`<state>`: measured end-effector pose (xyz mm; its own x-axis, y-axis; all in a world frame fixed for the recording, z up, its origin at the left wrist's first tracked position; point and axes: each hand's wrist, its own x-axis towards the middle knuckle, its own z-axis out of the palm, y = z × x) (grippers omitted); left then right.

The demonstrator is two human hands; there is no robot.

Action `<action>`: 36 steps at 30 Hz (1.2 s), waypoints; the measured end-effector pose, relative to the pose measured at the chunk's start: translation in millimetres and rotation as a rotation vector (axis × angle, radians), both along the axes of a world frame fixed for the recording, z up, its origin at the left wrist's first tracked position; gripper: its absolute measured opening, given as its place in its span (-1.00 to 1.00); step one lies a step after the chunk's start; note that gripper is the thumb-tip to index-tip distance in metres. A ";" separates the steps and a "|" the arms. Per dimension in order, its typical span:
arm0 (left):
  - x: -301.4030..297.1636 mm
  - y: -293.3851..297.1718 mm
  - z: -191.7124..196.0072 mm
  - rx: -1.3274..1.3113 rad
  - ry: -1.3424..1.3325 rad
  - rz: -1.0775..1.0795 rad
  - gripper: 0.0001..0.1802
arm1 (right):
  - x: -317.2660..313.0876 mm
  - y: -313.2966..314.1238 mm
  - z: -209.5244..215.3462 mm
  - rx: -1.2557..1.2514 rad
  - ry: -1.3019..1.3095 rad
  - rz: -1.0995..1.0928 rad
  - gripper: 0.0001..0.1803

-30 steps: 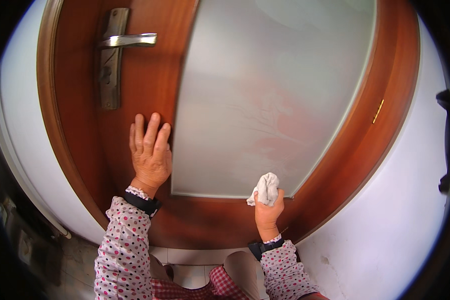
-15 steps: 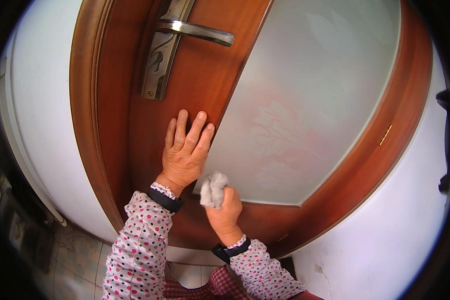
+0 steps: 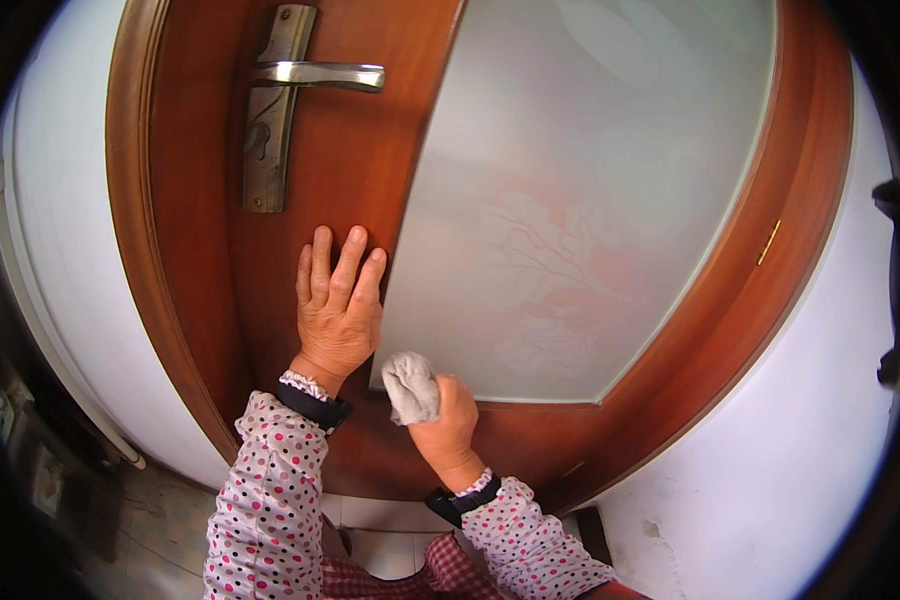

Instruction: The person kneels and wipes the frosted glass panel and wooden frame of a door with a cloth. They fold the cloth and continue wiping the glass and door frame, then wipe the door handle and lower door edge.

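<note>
In front of me is a reddish-brown wooden door (image 3: 340, 160) with a frosted glass pane (image 3: 580, 200) that carries a faint pink floral pattern. My left hand (image 3: 340, 310) lies flat on the wood beside the pane's left edge, fingers stretched upward, below the metal door handle (image 3: 320, 75) and its lock plate. A bunched, greyish-white cloth (image 3: 410, 388) is gripped in my right hand (image 3: 446, 425), near the lower left corner of the glass. Whether the cloth touches the door I cannot tell.
A wooden door frame (image 3: 135, 200) and a white wall (image 3: 55, 210) stand on the left. To the right are a brass hinge (image 3: 768, 243) and another white wall (image 3: 750, 480). Floor tiles (image 3: 160, 540) show at the lower left. A red checked cloth garment (image 3: 450, 570) hangs below my arms.
The view has shifted, so the handle and lock plate appear further left and more upright. My left hand stays on the door. The cloth remains in my right hand, its shape slightly changed.
</note>
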<state>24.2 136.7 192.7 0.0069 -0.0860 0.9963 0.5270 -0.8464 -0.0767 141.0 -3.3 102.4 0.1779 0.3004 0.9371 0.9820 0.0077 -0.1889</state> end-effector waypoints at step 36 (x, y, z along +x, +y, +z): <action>-5.1 4.3 -4.0 -0.012 0.021 0.059 -0.45 | 221.5 -194.1 -29.7 0.234 0.626 -0.404 -0.43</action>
<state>19.1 140.9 188.8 0.0321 -0.0732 0.9968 0.5741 -0.8150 -0.0783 362.5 -197.4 72.7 0.7481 -0.0933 0.6570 0.6280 -0.2202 -0.7464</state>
